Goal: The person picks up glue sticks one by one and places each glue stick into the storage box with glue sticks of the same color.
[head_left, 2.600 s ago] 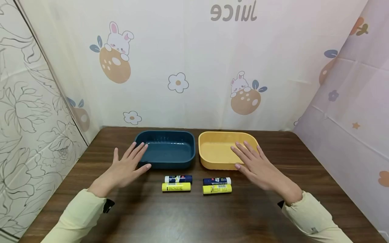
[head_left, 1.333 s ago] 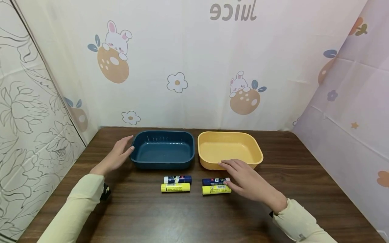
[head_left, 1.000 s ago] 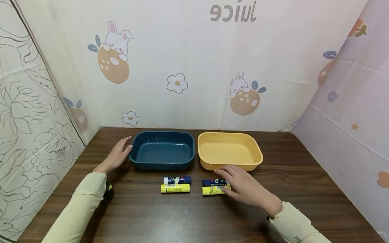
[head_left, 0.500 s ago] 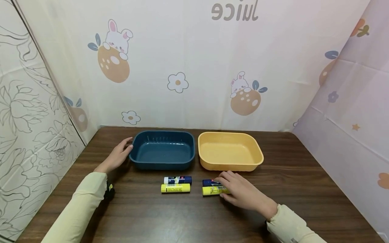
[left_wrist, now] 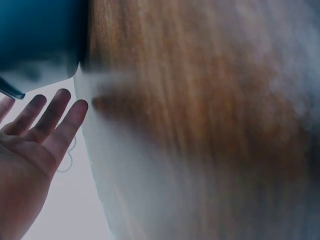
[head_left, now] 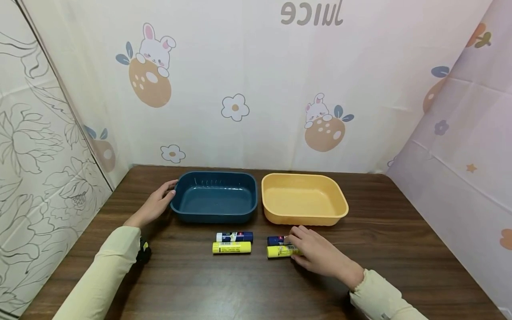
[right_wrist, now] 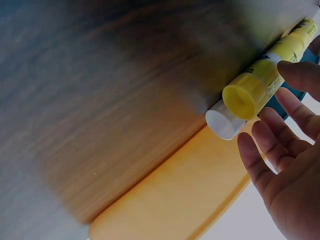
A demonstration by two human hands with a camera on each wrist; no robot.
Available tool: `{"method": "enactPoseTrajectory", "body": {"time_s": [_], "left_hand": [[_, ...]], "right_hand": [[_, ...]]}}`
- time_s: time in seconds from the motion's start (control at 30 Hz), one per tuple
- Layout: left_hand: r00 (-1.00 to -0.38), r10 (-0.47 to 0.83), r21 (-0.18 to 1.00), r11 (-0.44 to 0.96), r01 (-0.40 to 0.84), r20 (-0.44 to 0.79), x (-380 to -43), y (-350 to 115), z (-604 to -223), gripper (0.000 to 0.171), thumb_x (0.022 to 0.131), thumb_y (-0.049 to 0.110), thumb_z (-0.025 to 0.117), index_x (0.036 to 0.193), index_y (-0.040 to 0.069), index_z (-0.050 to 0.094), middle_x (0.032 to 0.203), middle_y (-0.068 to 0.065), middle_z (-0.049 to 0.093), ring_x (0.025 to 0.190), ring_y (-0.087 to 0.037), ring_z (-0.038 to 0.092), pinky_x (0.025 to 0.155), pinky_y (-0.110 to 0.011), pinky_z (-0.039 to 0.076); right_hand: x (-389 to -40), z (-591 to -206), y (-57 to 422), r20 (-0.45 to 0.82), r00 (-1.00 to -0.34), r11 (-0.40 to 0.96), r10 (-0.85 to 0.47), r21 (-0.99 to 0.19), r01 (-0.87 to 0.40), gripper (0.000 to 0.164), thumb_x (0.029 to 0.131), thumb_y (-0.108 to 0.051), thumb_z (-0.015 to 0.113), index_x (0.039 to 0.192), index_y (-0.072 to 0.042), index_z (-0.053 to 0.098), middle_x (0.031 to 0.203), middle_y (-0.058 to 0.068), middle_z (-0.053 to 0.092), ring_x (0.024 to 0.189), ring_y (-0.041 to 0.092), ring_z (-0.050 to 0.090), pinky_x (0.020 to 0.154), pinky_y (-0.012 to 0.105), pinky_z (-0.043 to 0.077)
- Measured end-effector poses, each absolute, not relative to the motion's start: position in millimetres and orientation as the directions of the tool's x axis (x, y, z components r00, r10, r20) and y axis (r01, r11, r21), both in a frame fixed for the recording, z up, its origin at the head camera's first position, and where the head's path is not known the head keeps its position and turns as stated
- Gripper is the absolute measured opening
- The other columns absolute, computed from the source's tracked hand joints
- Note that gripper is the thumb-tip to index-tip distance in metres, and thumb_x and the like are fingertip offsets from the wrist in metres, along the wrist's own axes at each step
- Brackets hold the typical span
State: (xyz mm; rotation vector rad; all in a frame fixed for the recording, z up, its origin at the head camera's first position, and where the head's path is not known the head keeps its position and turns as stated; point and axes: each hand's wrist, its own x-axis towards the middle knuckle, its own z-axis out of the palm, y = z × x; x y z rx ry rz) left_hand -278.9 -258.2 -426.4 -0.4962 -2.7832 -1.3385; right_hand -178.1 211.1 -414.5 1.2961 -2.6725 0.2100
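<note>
My left hand [head_left: 153, 205] is at the left side of the dark blue tray [head_left: 216, 218], fingertips right at its rim; the left wrist view shows its fingers spread and nearly straight. My right hand [head_left: 318, 252] reaches over the right end of two glue sticks lying side by side. The yellow glue stick [head_left: 278, 252] is nearer, with the thumb [right_wrist: 300, 75] overlapping its side. Behind it lies the navy glue stick [head_left: 275, 241], its white end partly hidden by my fingers, which look loosely bent and spread in the right wrist view.
To the left lies another pair, a navy-and-white glue stick [head_left: 235, 237] behind a yellow glue stick [head_left: 232, 248]. A yellow tray [head_left: 306, 219] stands right of the blue one. Both trays sit near the back of the wooden table [head_left: 224, 284], before a printed curtain [head_left: 264, 89].
From above the trays, my left hand has moved down to the blue tray's left side. The right hand has come down and leftward from the yellow tray to the right-hand glue sticks.
</note>
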Motion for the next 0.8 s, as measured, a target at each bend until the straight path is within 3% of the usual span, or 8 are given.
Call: {"method": "enactPoseTrajectory", "body": {"time_s": [0.8], "left_hand": [[-0.958,0.278,0.834,0.508,0.213,0.075,-279.2,-255.5,-423.6,0.049,0.106,0.020,0.031,0.149,-0.002,0.019,0.142,-0.031,0.032,0.126,-0.046,0.037,0.096,-0.058,0.040]], "right_hand": [[-174.9,-418.9,206.9,0.178,-0.594,0.601,-0.784,-0.018,-0.799,0.038,0.078,-0.018,0.080,0.110,-0.011,0.062,0.098,-0.002,0.054,0.085,0.011,0.051,0.071,0.032,0.049]]}}
